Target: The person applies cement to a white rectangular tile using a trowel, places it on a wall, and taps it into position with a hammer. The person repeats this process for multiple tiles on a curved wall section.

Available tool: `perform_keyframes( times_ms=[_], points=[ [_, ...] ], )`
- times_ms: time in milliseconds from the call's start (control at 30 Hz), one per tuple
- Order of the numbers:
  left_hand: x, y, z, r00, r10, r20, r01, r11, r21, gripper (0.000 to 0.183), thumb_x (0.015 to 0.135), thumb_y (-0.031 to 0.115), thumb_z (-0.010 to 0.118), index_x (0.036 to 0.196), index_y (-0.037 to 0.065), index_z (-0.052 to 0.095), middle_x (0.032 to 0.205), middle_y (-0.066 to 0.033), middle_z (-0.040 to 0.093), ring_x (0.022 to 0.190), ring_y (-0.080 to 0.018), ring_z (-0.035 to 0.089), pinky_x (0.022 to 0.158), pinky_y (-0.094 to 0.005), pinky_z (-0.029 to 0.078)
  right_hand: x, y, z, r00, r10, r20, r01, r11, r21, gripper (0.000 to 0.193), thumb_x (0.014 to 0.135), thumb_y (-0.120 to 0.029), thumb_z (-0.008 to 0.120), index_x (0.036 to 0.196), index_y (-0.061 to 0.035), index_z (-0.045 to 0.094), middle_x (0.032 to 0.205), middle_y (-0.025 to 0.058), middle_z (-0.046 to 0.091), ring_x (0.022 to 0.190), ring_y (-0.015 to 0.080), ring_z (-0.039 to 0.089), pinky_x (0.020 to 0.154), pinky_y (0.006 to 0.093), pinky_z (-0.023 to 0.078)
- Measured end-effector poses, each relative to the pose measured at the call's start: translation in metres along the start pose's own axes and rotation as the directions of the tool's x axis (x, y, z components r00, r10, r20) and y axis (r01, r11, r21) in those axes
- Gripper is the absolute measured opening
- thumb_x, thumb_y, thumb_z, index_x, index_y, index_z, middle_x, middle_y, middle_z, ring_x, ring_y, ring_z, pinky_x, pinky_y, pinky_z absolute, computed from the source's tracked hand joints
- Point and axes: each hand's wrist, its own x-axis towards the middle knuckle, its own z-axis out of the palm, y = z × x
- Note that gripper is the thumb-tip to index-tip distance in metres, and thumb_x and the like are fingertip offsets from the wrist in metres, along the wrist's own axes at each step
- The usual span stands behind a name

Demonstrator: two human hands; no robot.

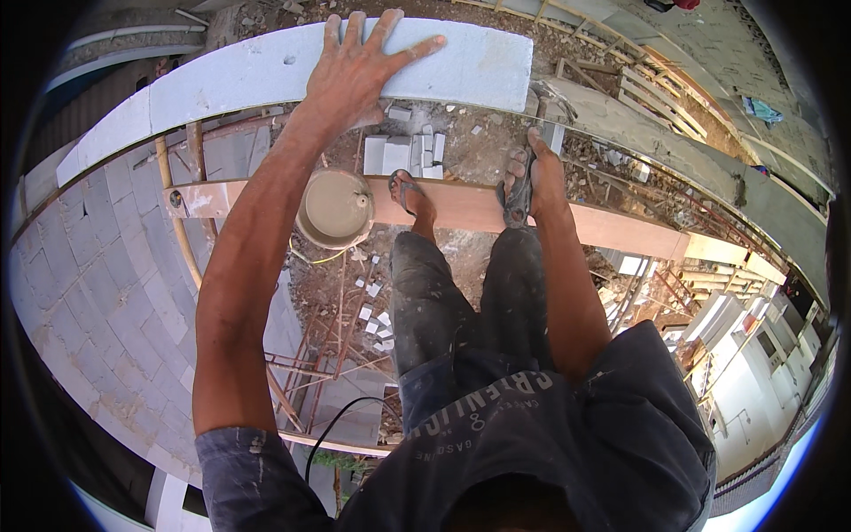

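Observation:
My left hand [350, 75] lies with fingers spread on the pale block wall [470, 66], which curves across the far side. My right hand [545, 173] is lower, beside my right foot and short of the wall's right end. Its thumb points up and its other fingers look curled; what they hold, if anything, cannot be made out against the grey sandal-like shape [517, 204] there. A round bucket [335, 208] of smooth grey-beige mortar stands left of my feet.
I stand on a narrow wooden plank [461, 206] high above rubble-strewn ground. White blocks [399, 155] and broken pieces lie below. Bamboo poles [177, 213] and a finished block wall [115, 266] are at left. A grey concrete beam [674, 155] runs off to the right.

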Motion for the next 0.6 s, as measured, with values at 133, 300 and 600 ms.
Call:
perform_keyframes(
  times_ms=[133, 300, 600],
  points=[
    [-0.001, -0.001, 0.001, 0.999, -0.014, -0.03, 0.014, 1.0, -0.016, 0.123, 0.052, 0.018, 0.092, 0.147, 0.054, 0.023, 0.152, -0.0089, 0.033, 0.135, -0.0386, 0.037, 0.114, -0.0588, 0.028, 0.002, 0.01, -0.01, 0.981, -0.077, -0.176, 0.134, 0.931, 0.339, 0.041, 0.099, -0.047, 0.046, 0.074, -0.015, 0.046, 0.055, -0.0018, 0.039, 0.041, 0.0153, 0.045, 0.035, 0.0324, 0.041],
    [-0.001, 0.0, 0.001, 0.999, -0.022, -0.023, 0.022, 1.0, -0.013, 0.124, 0.051, 0.015, 0.092, 0.147, 0.054, 0.023, 0.152, -0.0087, 0.033, 0.135, -0.0387, 0.037, 0.114, -0.0586, 0.028, -0.005, -0.002, 0.003, 0.998, -0.05, 0.032, 0.049, 0.998, 0.028, 0.033, 0.101, -0.039, 0.044, 0.079, -0.0141, 0.045, 0.057, -0.0025, 0.039, 0.044, 0.013, 0.044, 0.038, 0.031, 0.043],
    [-0.001, 0.0, -0.001, 0.999, -0.034, -0.023, 0.033, 0.998, -0.048, 0.122, 0.051, 0.017, 0.092, 0.146, 0.054, 0.025, 0.152, -0.0091, 0.034, 0.136, -0.039, 0.037, 0.114, -0.0595, 0.027, -0.012, -0.004, 0.022, 0.998, -0.062, -0.011, 0.06, 0.995, -0.082, 0.024, 0.1, -0.033, 0.044, 0.088, -0.0121, 0.047, 0.061, -0.0011, 0.045, 0.043, 0.0131, 0.043, 0.037, 0.0305, 0.042]
  ],
)
